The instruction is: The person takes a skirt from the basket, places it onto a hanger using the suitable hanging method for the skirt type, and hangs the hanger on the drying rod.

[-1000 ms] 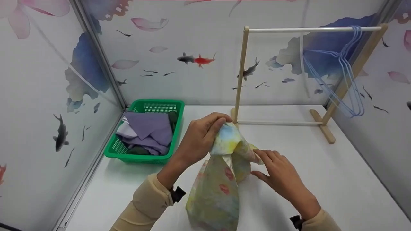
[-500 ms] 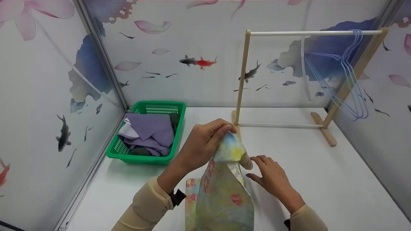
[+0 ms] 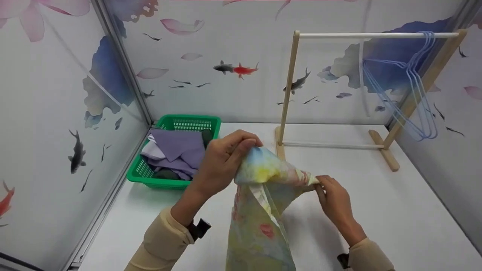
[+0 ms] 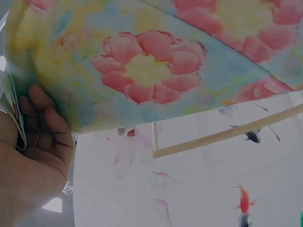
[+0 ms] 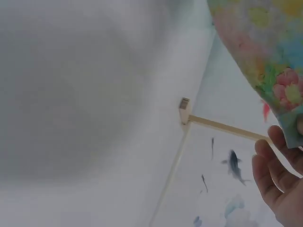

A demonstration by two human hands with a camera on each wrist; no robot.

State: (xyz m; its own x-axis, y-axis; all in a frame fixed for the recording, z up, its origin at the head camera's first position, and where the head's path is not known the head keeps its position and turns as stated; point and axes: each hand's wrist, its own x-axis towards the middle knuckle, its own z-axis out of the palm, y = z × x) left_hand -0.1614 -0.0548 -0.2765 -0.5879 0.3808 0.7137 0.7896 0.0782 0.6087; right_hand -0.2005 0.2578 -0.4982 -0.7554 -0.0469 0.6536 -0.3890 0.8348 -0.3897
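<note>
A thin floral cloth (image 3: pixel 260 210) in yellow, blue and pink hangs in folds over the white table, its lower part running out of the head view's bottom edge. At its top, my left hand (image 3: pixel 224 162) pinches the bunched fabric. In the left wrist view those curled fingers (image 4: pixel 57 130) lie at the cloth's edge, beside large pink flowers. My right hand (image 3: pixel 335 201) pinches a corner drawn out to the right. The right wrist view catches the cloth's narrow tip (image 5: pixel 291 127) between thumb and fingers, with the thumb mostly out of frame.
A green basket (image 3: pixel 150 183) of folded purple, white and dark cloths (image 3: pixel 177 146) stands at the back left. Behind my right hand, a wooden rack (image 3: pixel 288 90) carries several blue hangers (image 3: pixel 418 86) at its right end. Patterned walls (image 3: pixel 180 101) enclose the table (image 3: pixel 376 210).
My right hand, loose beside the cloth half a second ago, now pinches its corner and has moved right, stretching the upper edge. My left hand has shifted slightly left and up, still gripping.
</note>
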